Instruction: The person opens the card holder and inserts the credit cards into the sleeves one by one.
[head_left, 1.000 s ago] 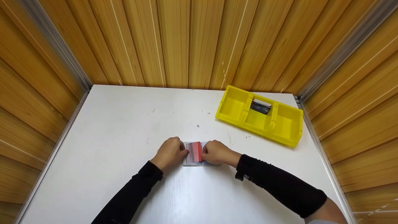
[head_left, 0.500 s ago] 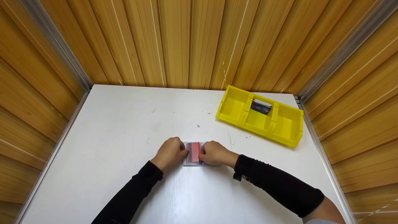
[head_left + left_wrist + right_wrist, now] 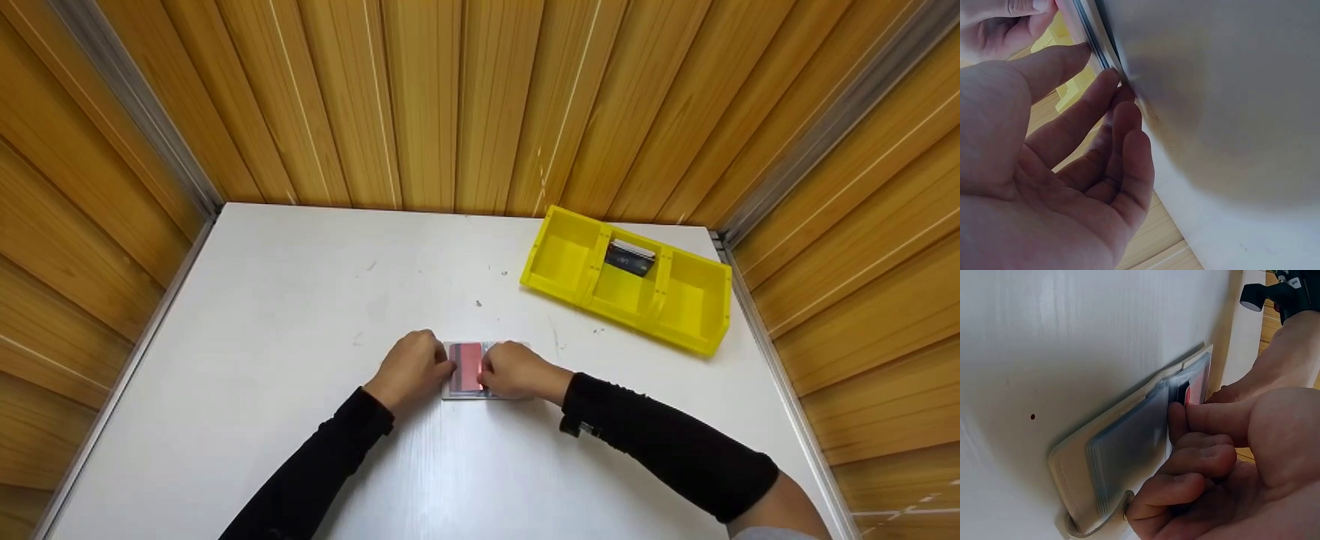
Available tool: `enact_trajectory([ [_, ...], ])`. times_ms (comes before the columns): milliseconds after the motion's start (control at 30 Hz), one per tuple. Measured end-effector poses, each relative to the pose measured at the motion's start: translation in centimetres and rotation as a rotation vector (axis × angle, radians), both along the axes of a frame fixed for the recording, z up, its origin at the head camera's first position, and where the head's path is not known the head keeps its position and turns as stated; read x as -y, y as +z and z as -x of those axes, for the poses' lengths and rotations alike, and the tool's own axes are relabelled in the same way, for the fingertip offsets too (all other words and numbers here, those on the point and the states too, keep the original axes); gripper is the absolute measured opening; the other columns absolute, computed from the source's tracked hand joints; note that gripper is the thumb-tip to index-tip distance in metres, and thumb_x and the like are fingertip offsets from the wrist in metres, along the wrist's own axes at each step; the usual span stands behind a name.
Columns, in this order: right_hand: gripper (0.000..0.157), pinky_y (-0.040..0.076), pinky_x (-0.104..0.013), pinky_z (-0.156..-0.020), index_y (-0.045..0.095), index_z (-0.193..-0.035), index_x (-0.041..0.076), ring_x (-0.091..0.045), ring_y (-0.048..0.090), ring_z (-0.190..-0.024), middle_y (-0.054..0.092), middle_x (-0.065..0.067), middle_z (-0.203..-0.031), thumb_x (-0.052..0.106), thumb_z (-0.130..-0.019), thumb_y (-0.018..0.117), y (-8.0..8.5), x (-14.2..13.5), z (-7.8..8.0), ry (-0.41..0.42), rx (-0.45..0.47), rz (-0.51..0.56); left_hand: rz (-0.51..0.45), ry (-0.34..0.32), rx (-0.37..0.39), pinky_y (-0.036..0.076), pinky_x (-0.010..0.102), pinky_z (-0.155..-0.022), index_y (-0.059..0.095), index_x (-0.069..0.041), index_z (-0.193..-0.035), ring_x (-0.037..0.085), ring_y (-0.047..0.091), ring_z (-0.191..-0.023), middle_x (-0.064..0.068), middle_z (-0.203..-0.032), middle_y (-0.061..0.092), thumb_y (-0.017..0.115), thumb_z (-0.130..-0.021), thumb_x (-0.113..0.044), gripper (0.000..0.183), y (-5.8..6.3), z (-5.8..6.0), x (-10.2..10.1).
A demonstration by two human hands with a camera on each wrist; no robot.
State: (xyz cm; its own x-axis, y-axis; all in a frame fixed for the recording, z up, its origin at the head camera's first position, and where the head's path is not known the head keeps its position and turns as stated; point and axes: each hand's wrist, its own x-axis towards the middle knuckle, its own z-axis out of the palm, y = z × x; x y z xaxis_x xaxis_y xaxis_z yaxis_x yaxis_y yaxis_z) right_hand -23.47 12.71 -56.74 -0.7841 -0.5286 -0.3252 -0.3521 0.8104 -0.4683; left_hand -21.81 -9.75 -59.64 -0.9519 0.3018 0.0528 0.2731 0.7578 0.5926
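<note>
A cream card holder [image 3: 1075, 464] lies opened out on the white table, with a stack of clear plastic sleeves [image 3: 1129, 444] inside. Within the left-hand sleeve sits a red card with a dark stripe [image 3: 469, 367], its right edge sticking out at the sleeve's opening. My left hand [image 3: 412, 366] pinches the holder's left edge between thumb and forefinger; its other fingers are bent beside it in the left wrist view. With thumb and forefinger my right hand [image 3: 520, 369] pinches the card's right edge, covering much of the holder's right half in the head view.
A yellow tray with three compartments [image 3: 697, 296] stands at the back right of the table. Dark and white cards [image 3: 630, 258] lean in its middle compartment. Wood-patterned walls [image 3: 420, 105] enclose the table [image 3: 300, 285] at the back and both sides.
The red card has slid left and straightened, deeper in the sleeve. My right hand has shifted slightly left with it; my left hand stays at the holder's edge.
</note>
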Motion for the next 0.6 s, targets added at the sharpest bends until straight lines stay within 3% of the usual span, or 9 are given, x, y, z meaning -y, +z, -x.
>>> enact_trajectory([
  [600, 0.045, 0.036, -0.029, -0.060, 0.058, -0.062, 0.019, -0.014, 0.046, -0.062, 0.044, 0.008, -0.058, 0.022, -0.105, 0.071, -0.08, -0.14, 0.37, 0.024, 0.003, -0.018, 0.016, 0.005, 0.024, 0.057, 0.042, -0.081, 0.080, -0.005, -0.081, 0.019, 0.064, -0.084, 0.005, -0.085, 0.071, 0.083, -0.095, -0.018, 0.020, 0.16, 0.08, 0.01],
])
